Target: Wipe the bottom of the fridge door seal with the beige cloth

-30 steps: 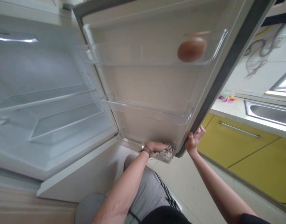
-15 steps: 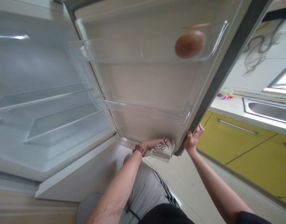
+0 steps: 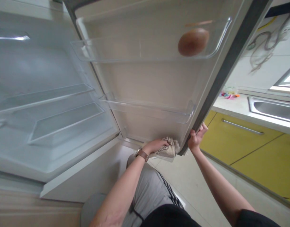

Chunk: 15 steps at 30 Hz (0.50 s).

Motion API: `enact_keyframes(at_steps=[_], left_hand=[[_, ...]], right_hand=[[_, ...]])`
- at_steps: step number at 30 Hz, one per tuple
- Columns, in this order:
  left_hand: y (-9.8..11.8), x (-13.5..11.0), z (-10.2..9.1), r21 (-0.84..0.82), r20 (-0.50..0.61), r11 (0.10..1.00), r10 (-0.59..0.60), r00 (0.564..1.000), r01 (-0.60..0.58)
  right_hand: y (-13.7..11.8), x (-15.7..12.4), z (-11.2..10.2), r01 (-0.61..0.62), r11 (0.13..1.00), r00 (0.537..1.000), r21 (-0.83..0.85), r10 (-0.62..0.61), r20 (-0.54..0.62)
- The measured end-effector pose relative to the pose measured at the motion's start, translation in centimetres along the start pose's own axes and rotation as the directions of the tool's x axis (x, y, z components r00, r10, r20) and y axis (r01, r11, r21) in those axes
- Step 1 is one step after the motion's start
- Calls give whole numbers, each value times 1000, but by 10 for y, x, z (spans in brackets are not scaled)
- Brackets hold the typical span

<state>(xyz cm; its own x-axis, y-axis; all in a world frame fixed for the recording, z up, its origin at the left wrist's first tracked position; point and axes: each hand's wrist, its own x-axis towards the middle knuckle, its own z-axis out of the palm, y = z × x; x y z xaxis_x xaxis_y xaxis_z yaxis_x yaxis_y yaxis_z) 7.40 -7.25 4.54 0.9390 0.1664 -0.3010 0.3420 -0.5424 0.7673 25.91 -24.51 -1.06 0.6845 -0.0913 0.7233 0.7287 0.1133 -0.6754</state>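
Observation:
My left hand [image 3: 157,145], with a brown-strapped watch [image 3: 142,154] on its wrist, is closed on a crumpled beige patterned cloth [image 3: 169,148]. The cloth lies at the outer end of the lowest clear bin [image 3: 133,142] of the open fridge door [image 3: 145,78]. My right hand [image 3: 196,138] grips the door's grey edge [image 3: 218,85] near its lower corner, thumb on the inner side and fingers round the outside. Above, a reddish-brown round object [image 3: 193,42] sits in the top door bin [image 3: 126,52]. The middle bin [image 3: 147,108] crosses the door between them.
Left of the door is the fridge interior [image 3: 40,69] with glass shelves [image 3: 66,123]. On the right stand yellow cabinets [image 3: 241,142] under a counter with a steel sink [image 3: 272,107] and small colourful items [image 3: 230,95]. A grey round seat [image 3: 91,208] is below me.
My left hand and the cloth have shifted very slightly within the lowest bin. The right hand keeps its grip on the door edge. The view has tilted a little.

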Motion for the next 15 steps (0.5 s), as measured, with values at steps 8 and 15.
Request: enact_keyframes(at_steps=[8, 15], left_hand=[[2, -6, 19, 369, -169, 929, 94, 981, -25], [-18, -7, 20, -339, -543, 924, -38, 839, -178]], right_hand=[[11, 9, 3, -2, 1000, 999, 18, 1, 32], [27, 21, 9, -21, 1000, 998, 13, 21, 58]])
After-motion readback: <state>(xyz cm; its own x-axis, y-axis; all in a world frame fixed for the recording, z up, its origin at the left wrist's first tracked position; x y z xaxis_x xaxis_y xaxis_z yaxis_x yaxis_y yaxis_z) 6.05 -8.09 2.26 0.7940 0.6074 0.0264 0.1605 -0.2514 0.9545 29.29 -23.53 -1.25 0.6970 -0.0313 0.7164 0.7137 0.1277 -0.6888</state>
